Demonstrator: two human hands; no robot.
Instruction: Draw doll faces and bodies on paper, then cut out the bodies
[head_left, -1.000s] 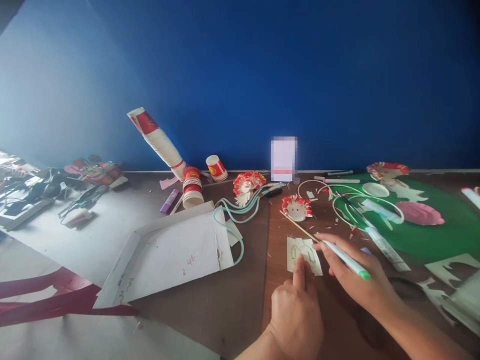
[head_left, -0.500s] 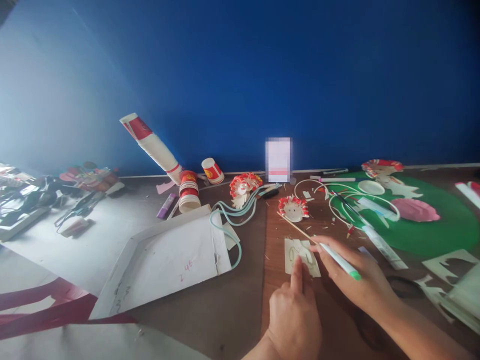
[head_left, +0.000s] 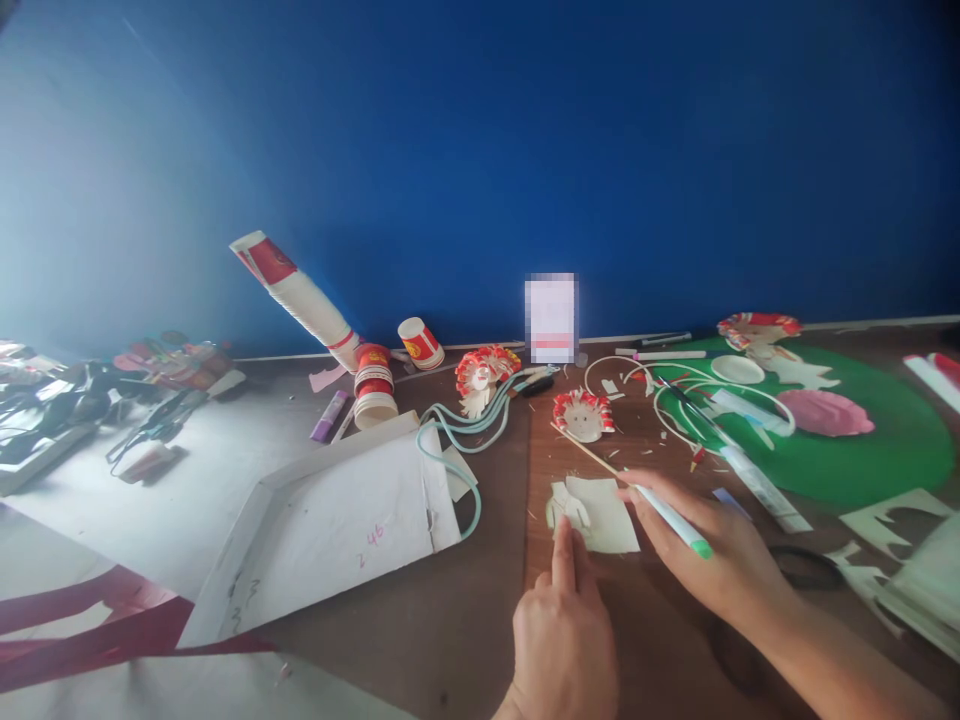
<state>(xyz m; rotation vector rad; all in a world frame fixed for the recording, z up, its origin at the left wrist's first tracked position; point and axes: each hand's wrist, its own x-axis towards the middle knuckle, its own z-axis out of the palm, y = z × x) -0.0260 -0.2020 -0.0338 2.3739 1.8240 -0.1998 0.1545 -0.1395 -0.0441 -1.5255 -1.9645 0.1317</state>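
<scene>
My left hand (head_left: 566,625) has its index and middle fingers stretched out, with the index fingertip pressing on a small pale paper cut-out (head_left: 574,503). The cut-out overlaps the left side of a cream paper square (head_left: 611,515) on the brown table. In my right hand (head_left: 712,545), just right of the square, is a white marker (head_left: 670,517) with a green end. A thin wooden stick (head_left: 589,452) runs from the right fingertips towards a cut red-and-white paper cup (head_left: 583,415); whether the fingers hold it, I cannot tell.
A white box lid (head_left: 330,530) and pale blue cord (head_left: 484,430) lie left. Stacked paper cups (head_left: 311,315) lean behind them. On the right are a green disc (head_left: 907,430), a pink scalloped piece (head_left: 825,412), pens and paper scraps (head_left: 892,525). A blue wall (head_left: 480,150) stands behind.
My left hand has moved left, and the cut-out has slid from the middle of the paper square to its left side. My right hand stays almost where it was.
</scene>
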